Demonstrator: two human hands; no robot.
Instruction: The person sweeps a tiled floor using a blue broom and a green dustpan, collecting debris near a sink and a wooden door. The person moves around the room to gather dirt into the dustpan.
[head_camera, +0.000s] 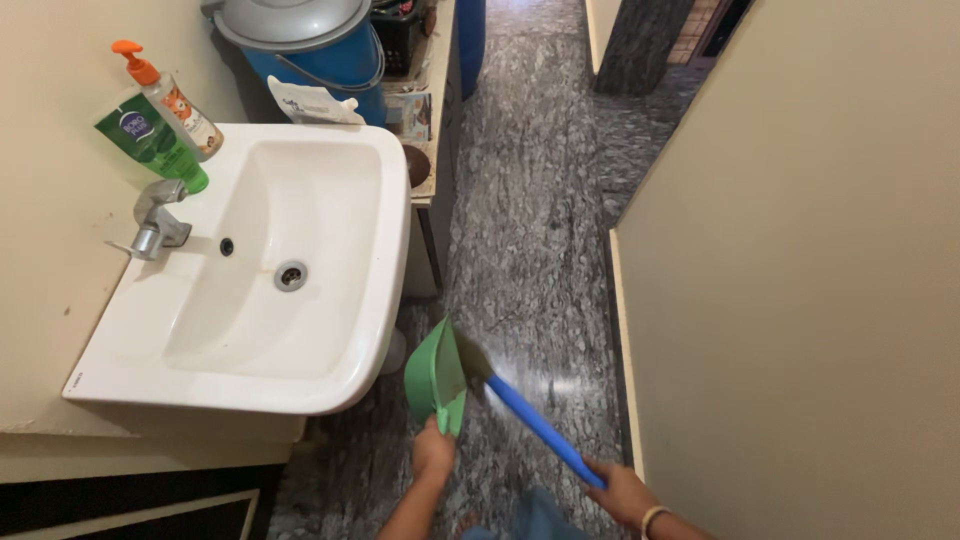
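Floor (540, 200): grey speckled polished stone, narrow passage | Standing on it: blue bin (335, 55) with grey lid, far end; cabinet (432, 190) beside white sink (380, 300) | Sink rim: two soap bottles (160, 120)

The dustpan (436, 375) stands just ahead of the left hand (433, 452); a broom handle (545, 430) slants from the right hand (622, 492) to it. A sink (330, 380) lies left of the hands, two bottles (160, 115) on its far corner, a lidded bin (300, 40) behind. A wall (800, 280) rises right of the hands.
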